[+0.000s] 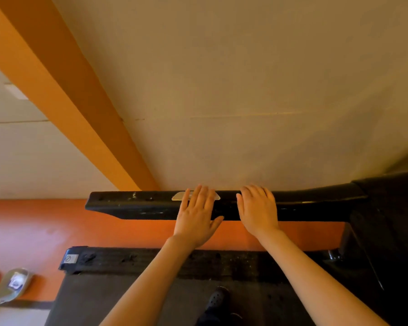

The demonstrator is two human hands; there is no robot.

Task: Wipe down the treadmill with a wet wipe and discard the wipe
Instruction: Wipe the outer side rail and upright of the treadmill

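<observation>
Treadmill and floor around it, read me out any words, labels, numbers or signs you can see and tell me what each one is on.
No text is readable here.
White sticker on the treadmill side rail's end cap: a crossed-circle prohibition sign, any wording too small to read.
Silver plate on the handrail, partly under the left hand: blurred.
Packet on the floor: print blurred.

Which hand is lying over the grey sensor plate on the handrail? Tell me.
The left hand. Its fingers lie flat across the grey plate on the black handrail; the right hand rests on bare rail beside it.
</observation>
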